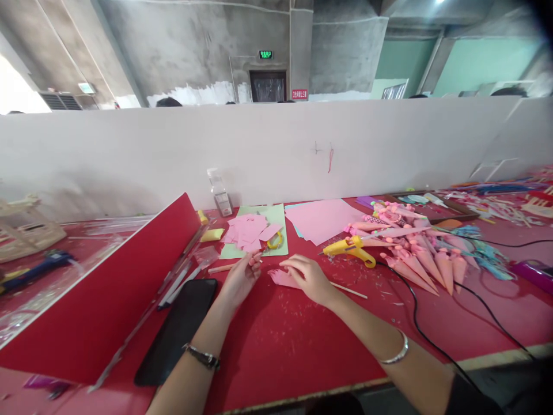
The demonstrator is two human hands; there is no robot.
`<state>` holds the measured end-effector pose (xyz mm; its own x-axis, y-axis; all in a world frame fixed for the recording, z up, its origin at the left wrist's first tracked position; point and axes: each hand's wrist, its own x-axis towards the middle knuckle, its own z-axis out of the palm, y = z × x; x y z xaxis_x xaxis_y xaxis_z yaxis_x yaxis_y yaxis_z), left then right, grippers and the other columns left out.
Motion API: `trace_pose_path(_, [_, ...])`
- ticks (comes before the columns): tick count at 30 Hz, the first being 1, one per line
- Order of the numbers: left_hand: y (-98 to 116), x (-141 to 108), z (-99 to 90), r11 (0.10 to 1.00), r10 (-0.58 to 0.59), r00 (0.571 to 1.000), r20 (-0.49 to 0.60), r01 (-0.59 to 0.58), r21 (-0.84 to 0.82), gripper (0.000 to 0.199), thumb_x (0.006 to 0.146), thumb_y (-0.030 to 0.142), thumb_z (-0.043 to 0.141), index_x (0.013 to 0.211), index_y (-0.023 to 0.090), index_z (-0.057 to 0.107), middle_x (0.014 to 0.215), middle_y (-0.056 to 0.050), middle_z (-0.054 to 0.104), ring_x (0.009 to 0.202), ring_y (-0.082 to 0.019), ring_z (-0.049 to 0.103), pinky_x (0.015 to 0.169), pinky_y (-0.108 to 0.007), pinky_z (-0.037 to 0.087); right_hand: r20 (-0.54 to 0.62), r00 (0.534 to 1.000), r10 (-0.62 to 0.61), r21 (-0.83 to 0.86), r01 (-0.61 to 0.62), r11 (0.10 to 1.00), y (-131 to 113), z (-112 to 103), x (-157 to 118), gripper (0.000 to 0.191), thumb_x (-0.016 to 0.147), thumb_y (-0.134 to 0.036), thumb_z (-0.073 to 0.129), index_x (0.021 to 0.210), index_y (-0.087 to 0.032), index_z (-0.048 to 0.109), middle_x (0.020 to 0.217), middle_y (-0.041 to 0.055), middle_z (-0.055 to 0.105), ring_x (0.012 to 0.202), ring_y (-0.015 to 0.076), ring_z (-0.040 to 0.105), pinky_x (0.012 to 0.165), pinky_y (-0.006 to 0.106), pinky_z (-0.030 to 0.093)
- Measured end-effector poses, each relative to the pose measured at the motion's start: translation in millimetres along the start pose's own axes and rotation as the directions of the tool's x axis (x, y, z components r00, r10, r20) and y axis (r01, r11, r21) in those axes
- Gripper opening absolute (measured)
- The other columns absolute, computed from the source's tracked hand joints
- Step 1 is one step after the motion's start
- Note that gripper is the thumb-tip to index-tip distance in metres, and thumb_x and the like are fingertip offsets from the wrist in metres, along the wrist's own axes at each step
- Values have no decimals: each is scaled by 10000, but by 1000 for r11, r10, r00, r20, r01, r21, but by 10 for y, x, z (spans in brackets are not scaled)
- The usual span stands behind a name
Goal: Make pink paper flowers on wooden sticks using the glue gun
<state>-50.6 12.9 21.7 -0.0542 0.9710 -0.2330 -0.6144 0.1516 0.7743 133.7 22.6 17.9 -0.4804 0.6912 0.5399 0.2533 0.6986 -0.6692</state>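
Close over the red table, my left hand [242,280] is closed, with its fingertips pinched together around something too small to name. A thin wooden stick [221,268] lies just left of it. My right hand [311,279] faces it, fingers bent and drawn together; what they hold, if anything, is hidden. Directly below the right hand's fingers lies a pink paper piece with a fringed end [283,279], partly covered by the hand. Another thin stick [351,290] extends out to the right from beneath that hand.
Pink paper pieces [247,230] and yellow-handled scissors [275,240] lie on a green sheet [282,217]. Right are pink sheets [322,219], a yellow glue gun [345,246] with a black cord, and several pink cones [415,262]. Left are a phone [177,331] and red divider [116,288].
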Motion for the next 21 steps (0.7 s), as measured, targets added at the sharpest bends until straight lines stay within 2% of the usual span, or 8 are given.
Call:
trace_pose_path(3, [-7,-5,-7,1000,20,998,53,-19,-21,104,767,140,495,849,107,550,524,63,365,393,-15,321,366,-129,262,4,1000,5,-4,-5,1000,-20,-2,-13,235,837,-163,378,952,-197,580,902,54,606,824,143,555,733,258,414])
trace_pose_path(9, [-50,-11,12,990,143,988,56,-143,0,323,600,-67,465,839,122,573,760,-12,539,640,-51,504,534,-128,386,28,996,84,-60,-82,995,-20,-8,-28,224,816,-306,446,707,-170,587,588,-7,566,544,104,513,530,200,364])
trace_pose_path(11, [-53,-2,8,986,165,984,66,-166,14,308,584,-54,480,818,122,575,735,0,535,576,-32,476,488,-119,360,-19,996,82,-41,-83,996,-8,7,-25,188,802,-295,468,735,-172,594,647,5,583,596,111,529,565,204,383])
trace_pose_path(14, [-60,13,-22,985,172,983,61,-173,12,216,618,22,533,804,125,570,572,53,448,424,-2,356,399,-112,283,-59,994,94,58,-91,994,15,33,-23,198,823,-246,422,925,-184,581,850,44,612,714,121,571,655,223,416])
trace_pose_path(15, [-66,18,-37,985,168,984,53,-169,15,205,630,53,551,820,130,568,527,70,406,397,1,324,382,-110,261,-54,992,113,90,-108,990,20,38,-25,222,836,-246,394,961,-184,568,843,45,615,687,117,579,645,223,423])
trace_pose_path(17, [-85,25,-66,983,179,983,27,-180,29,233,645,101,572,874,142,559,509,80,390,374,6,296,368,-107,234,-36,986,162,117,-157,981,26,36,-31,263,860,-273,337,900,-172,577,668,14,604,542,101,560,575,214,420])
trace_pose_path(19, [-107,30,-83,977,210,978,-5,-209,46,293,642,99,567,928,154,541,581,58,467,377,12,310,372,-108,240,-35,978,204,89,-200,976,24,25,-37,331,866,-314,320,730,-164,581,494,-20,531,432,92,502,504,204,393])
trace_pose_path(21, [-123,31,-83,971,236,971,-25,-235,49,362,623,58,547,967,167,520,676,32,519,396,14,341,391,-114,269,-69,973,218,41,-216,976,22,13,-34,336,843,-340,371,634,-162,565,470,-18,515,436,97,489,486,204,378])
